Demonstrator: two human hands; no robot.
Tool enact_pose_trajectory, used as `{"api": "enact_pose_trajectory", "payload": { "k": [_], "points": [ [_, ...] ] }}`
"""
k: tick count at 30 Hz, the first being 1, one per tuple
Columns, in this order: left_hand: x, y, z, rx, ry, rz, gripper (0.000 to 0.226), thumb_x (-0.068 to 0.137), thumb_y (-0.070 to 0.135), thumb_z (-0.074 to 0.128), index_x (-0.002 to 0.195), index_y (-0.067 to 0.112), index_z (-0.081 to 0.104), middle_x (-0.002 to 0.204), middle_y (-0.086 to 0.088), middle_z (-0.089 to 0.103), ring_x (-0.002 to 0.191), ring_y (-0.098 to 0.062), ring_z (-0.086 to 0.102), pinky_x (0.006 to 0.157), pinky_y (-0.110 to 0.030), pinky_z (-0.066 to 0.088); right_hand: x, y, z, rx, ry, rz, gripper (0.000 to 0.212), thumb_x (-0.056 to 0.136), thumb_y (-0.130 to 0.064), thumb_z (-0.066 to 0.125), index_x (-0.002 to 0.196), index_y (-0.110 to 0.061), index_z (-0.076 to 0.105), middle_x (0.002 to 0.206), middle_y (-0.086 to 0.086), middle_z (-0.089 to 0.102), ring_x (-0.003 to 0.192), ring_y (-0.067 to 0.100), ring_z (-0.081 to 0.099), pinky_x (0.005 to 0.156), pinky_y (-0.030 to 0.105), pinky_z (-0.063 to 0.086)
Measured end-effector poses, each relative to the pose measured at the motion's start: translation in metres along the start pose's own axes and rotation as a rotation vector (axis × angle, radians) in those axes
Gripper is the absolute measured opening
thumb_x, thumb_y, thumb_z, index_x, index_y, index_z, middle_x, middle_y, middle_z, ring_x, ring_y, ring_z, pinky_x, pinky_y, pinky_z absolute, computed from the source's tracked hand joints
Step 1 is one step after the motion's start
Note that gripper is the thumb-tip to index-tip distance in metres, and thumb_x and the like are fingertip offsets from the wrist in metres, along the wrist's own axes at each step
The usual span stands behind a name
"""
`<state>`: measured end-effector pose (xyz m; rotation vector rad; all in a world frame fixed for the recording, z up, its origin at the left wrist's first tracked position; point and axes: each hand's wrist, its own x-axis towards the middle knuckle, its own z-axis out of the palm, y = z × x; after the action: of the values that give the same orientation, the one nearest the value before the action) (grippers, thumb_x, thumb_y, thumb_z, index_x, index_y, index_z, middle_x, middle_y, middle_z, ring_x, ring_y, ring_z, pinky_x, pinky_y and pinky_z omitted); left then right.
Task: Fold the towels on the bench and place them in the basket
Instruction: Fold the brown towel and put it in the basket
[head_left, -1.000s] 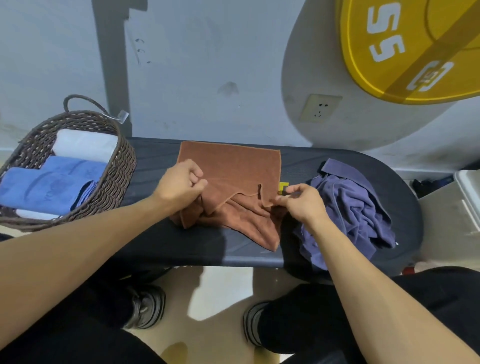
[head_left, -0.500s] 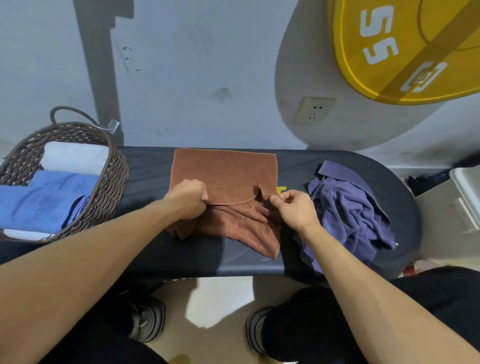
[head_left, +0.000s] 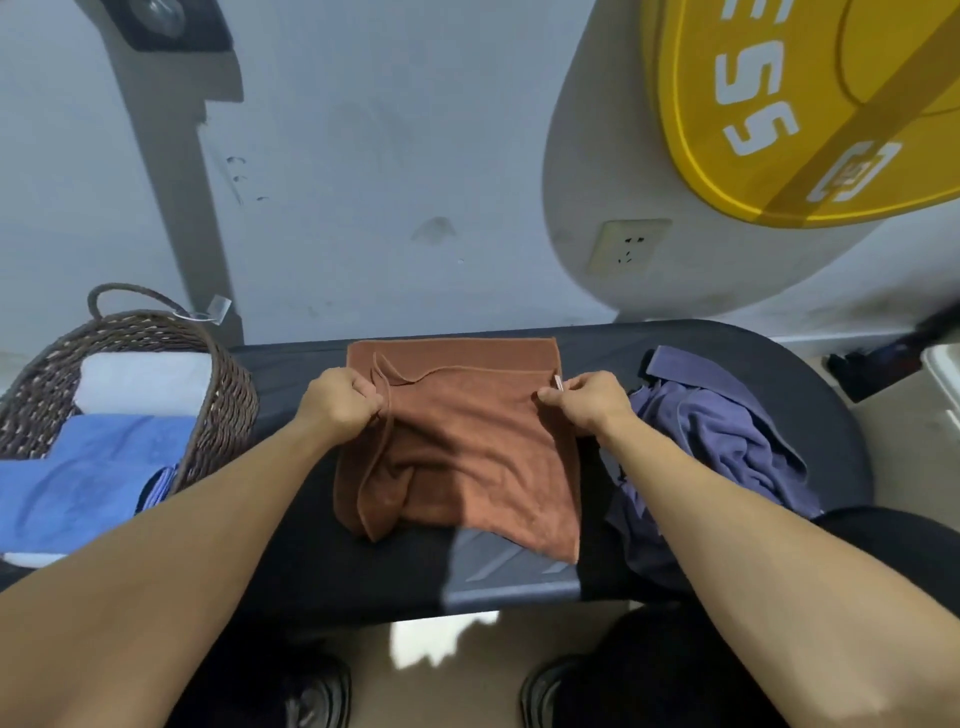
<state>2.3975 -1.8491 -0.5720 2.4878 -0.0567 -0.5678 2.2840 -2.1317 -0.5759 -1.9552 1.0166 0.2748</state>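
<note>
A brown towel lies folded over on the black bench. My left hand grips its left corner, and my right hand pinches its right corner beside a small white tag. The lifted near edge sits close to the far edge. A crumpled purple towel lies on the bench to the right. At the left end stands a woven basket holding a folded blue towel and a white towel.
A grey wall runs right behind the bench, with a socket and a yellow weight plate leaning at the upper right. A white bin stands at the right edge. My knees and shoes are below the bench's front edge.
Both hands have carried the brown towel's near edge away from me, up toward its far edge. The towel now lies doubled over.
</note>
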Motion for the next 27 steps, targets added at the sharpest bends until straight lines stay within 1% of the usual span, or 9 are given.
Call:
{"api": "enact_pose_trajectory", "payload": {
  "k": [3, 6, 9, 12, 16, 19, 22, 24, 27],
  "points": [
    [0.006, -0.006, 0.0, -0.058, -0.016, 0.007, 0.019, 0.079, 0.016, 0.052, 0.062, 0.012, 0.06, 0.073, -0.003, 0.065, 0.074, -0.027, 0.06, 0.067, -0.031, 0.045, 0.007, -0.016, -0.009, -0.256, -0.059, -0.03, 0.03, 0.084, -0.034, 0.074, 0.093, -0.005, 0.074, 0.09, 0.012, 0.073, 0.08, 0.03, 0.072, 0.074, 0.041, 0.061],
    [0.015, -0.003, -0.003, -0.13, -0.142, 0.028, 0.032, 0.084, 0.034, 0.061, 0.065, 0.011, 0.048, 0.066, -0.01, 0.046, 0.063, -0.026, 0.052, 0.058, -0.034, 0.045, 0.019, -0.035, -0.029, -0.494, -0.188, -0.035, 0.02, 0.089, -0.022, 0.064, 0.094, -0.006, 0.075, 0.076, 0.011, 0.076, 0.072, 0.025, 0.075, 0.069, 0.037, 0.063],
    [0.021, 0.004, -0.001, -0.078, -0.136, 0.05, 0.048, 0.083, 0.05, 0.069, 0.067, 0.009, 0.051, 0.064, -0.014, 0.051, 0.065, -0.032, 0.06, 0.063, -0.041, 0.055, 0.033, -0.043, -0.04, -0.41, -0.285, -0.097, 0.01, 0.087, -0.015, 0.066, 0.09, -0.008, 0.073, 0.078, 0.007, 0.076, 0.07, 0.018, 0.074, 0.065, 0.031, 0.062],
    [0.033, 0.008, -0.002, 0.102, -0.062, 0.066, 0.034, 0.089, 0.034, 0.065, 0.071, 0.006, 0.059, 0.077, -0.02, 0.069, 0.076, -0.035, 0.067, 0.078, -0.046, 0.057, 0.04, -0.039, -0.032, -0.293, -0.351, -0.074, 0.009, 0.087, -0.016, 0.073, 0.086, -0.008, 0.07, 0.076, 0.008, 0.072, 0.069, 0.02, 0.071, 0.062, 0.033, 0.062],
    [0.055, 0.015, -0.022, 0.195, -0.237, 0.05, 0.007, 0.085, 0.003, 0.059, 0.079, 0.001, 0.059, 0.082, -0.025, 0.071, 0.072, -0.035, 0.072, 0.071, -0.047, 0.061, 0.045, -0.039, -0.02, -0.359, -0.337, -0.042, 0.01, 0.085, -0.013, 0.072, 0.089, -0.004, 0.072, 0.079, 0.01, 0.074, 0.066, 0.02, 0.072, 0.06, 0.036, 0.062],
    [0.067, 0.02, -0.028, 0.151, -0.322, 0.002, 0.005, 0.087, 0.003, 0.059, 0.088, -0.001, 0.061, 0.08, -0.018, 0.072, 0.066, -0.029, 0.073, 0.062, -0.043, 0.062, 0.045, -0.043, -0.02, -0.336, -0.333, -0.041, 0.008, 0.084, -0.008, 0.064, 0.08, -0.007, 0.072, 0.079, 0.008, 0.072, 0.073, 0.025, 0.073, 0.061, 0.041, 0.063],
    [0.07, 0.02, -0.024, 0.008, -0.388, -0.051, 0.016, 0.093, 0.017, 0.065, 0.082, 0.006, 0.062, 0.076, -0.002, 0.071, 0.064, -0.023, 0.073, 0.052, -0.031, 0.058, 0.047, -0.048, -0.027, -0.245, -0.345, -0.045, 0.014, 0.086, -0.007, 0.062, 0.075, -0.009, 0.07, 0.072, 0.005, 0.067, 0.063, 0.021, 0.066, 0.06, 0.038, 0.062],
    [0.074, 0.018, -0.023, -0.042, -0.401, -0.056, 0.017, 0.095, 0.015, 0.063, 0.082, 0.005, 0.061, 0.08, -0.005, 0.069, 0.066, -0.022, 0.07, 0.051, -0.029, 0.057, 0.05, -0.054, -0.034, -0.167, -0.341, -0.039, 0.013, 0.089, -0.009, 0.061, 0.079, -0.008, 0.07, 0.073, 0.006, 0.063, 0.061, 0.018, 0.059, 0.052, 0.03, 0.058],
    [0.083, 0.014, -0.029, -0.095, -0.343, -0.036, 0.014, 0.098, 0.006, 0.055, 0.091, -0.001, 0.066, 0.084, -0.016, 0.066, 0.071, -0.025, 0.067, 0.06, -0.037, 0.06, 0.057, -0.063, -0.042, -0.06, -0.323, -0.061, 0.008, 0.092, -0.011, 0.06, 0.089, -0.005, 0.065, 0.075, 0.009, 0.06, 0.061, 0.018, 0.058, 0.052, 0.028, 0.056]
  ]
}}
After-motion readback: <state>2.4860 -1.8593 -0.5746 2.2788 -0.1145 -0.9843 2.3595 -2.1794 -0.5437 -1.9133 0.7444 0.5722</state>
